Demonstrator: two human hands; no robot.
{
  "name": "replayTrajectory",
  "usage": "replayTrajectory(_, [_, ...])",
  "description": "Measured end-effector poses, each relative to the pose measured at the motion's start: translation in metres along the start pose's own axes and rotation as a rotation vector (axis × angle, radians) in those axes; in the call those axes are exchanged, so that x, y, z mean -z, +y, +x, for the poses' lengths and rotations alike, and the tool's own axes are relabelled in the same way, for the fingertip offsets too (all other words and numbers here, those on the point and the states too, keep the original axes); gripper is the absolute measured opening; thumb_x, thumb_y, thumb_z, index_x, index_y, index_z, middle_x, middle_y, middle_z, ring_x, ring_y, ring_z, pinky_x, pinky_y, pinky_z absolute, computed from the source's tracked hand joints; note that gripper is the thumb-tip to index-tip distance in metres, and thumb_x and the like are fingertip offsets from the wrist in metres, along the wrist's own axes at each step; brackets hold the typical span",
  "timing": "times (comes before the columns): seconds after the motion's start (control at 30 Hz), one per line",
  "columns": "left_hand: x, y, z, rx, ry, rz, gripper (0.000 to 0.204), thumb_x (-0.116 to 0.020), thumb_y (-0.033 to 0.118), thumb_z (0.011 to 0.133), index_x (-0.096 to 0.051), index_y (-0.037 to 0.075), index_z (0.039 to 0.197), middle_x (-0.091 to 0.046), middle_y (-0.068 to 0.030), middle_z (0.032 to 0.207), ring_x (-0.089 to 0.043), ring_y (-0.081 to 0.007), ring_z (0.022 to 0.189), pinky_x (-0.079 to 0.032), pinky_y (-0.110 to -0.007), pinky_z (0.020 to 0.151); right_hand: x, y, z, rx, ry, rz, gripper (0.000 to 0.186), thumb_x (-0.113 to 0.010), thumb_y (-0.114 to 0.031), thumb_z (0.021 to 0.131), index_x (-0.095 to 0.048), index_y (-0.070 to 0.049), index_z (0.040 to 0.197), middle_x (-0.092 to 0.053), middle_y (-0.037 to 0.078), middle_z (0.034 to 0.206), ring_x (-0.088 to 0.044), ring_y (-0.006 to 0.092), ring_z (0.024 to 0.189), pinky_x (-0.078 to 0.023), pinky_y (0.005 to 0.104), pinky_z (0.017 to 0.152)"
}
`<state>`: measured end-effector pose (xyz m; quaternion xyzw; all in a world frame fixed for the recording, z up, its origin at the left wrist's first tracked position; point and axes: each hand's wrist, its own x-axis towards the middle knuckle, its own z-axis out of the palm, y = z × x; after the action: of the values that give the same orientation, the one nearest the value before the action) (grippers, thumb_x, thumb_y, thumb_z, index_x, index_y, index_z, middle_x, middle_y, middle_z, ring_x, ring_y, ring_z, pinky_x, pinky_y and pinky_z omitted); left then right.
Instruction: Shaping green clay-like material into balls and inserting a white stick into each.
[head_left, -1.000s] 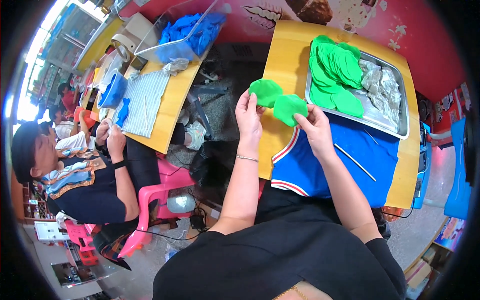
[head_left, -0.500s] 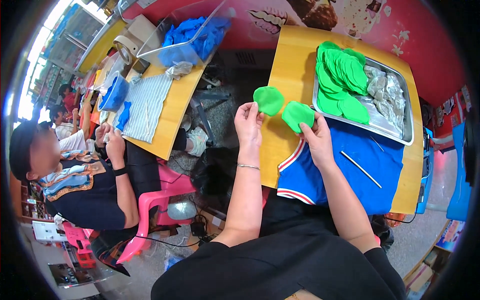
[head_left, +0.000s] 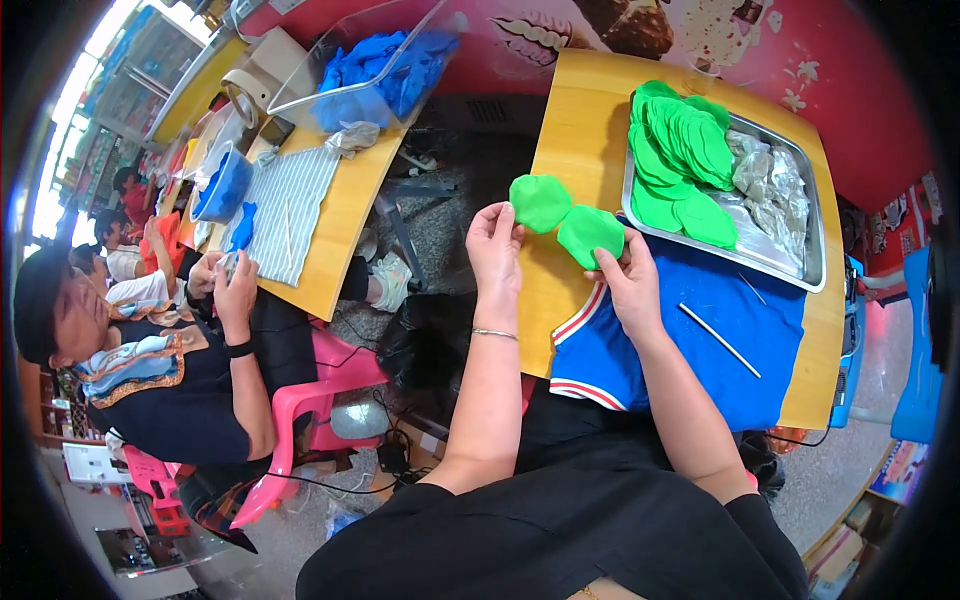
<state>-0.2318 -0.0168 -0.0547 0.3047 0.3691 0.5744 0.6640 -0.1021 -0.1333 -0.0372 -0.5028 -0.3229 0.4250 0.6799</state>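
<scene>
Between thumb and fingers, my left hand pinches a thin, floppy green disc by its lower left edge. A second green disc is gripped by my right hand, whose thumb presses on its lower right part. The two discs meet at their edges in front of me. What they are made of I cannot tell. To the right, a metal tray holds a pile of similar green discs and some crumpled clear plastic. A blue cloth with striped trim lies below my right hand.
A thin white stick rests on the blue cloth upon the yellow table. At left, a co-worker sits at another table with a striped cloth and a clear bin of blue material. A pink chair stands between us.
The two green discs have come together; they were slightly apart before. The right-hand disc has shifted a little left. The co-worker's hands have moved slightly.
</scene>
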Motion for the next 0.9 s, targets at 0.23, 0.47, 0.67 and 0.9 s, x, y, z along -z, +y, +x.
replayTrajectory(0.23, [-0.0017, 0.0007, -0.0003, -0.017, 0.008, 0.008, 0.009, -0.061, 0.008, 0.086, -0.057, 0.004, 0.092, -0.058, -0.0016, 0.086, -0.054, -0.0073, 0.073, -0.047, -0.020, 0.063, 0.0001, -0.0017, -0.0004, -0.015, 0.000, 0.017, 0.028, -0.051, -0.004, 0.090, -0.042, 0.002, 0.116, -0.057, 0.010, 0.102, -0.058, 0.0138, 0.088, -0.053, 0.0245, 0.068])
replayTrajectory(0.47, [-0.0017, -0.0001, 0.0011, -0.019, 0.012, 0.012, 0.008, -0.060, 0.008, 0.086, -0.056, 0.004, 0.092, -0.058, -0.0014, 0.086, -0.053, -0.0073, 0.074, -0.046, -0.020, 0.064, -0.0004, -0.0053, 0.0001, -0.022, 0.002, 0.016, 0.028, -0.051, -0.003, 0.089, -0.042, 0.002, 0.115, -0.058, 0.011, 0.102, -0.059, 0.0136, 0.088, -0.053, 0.0242, 0.068])
replayTrajectory(0.67, [-0.0037, 0.0015, 0.0004, -0.012, 0.015, 0.026, 0.007, -0.060, 0.008, 0.086, -0.056, 0.004, 0.091, -0.058, -0.0011, 0.085, -0.053, -0.0070, 0.073, -0.046, -0.020, 0.064, 0.0006, -0.0030, 0.0013, -0.010, 0.009, 0.002, 0.028, -0.051, -0.003, 0.089, -0.042, 0.003, 0.115, -0.058, 0.011, 0.100, -0.059, 0.0140, 0.086, -0.054, 0.0246, 0.067])
replayTrajectory(0.9, [-0.0034, 0.0008, 0.0001, -0.008, 0.020, 0.020, 0.008, -0.060, 0.009, 0.086, -0.056, 0.004, 0.091, -0.057, -0.0012, 0.085, -0.053, -0.0071, 0.073, -0.046, -0.020, 0.063, 0.0008, -0.0012, 0.0001, -0.018, 0.009, 0.003, 0.027, -0.052, -0.007, 0.090, -0.044, -0.001, 0.115, -0.059, 0.008, 0.101, -0.059, 0.0119, 0.087, -0.052, 0.0238, 0.069])
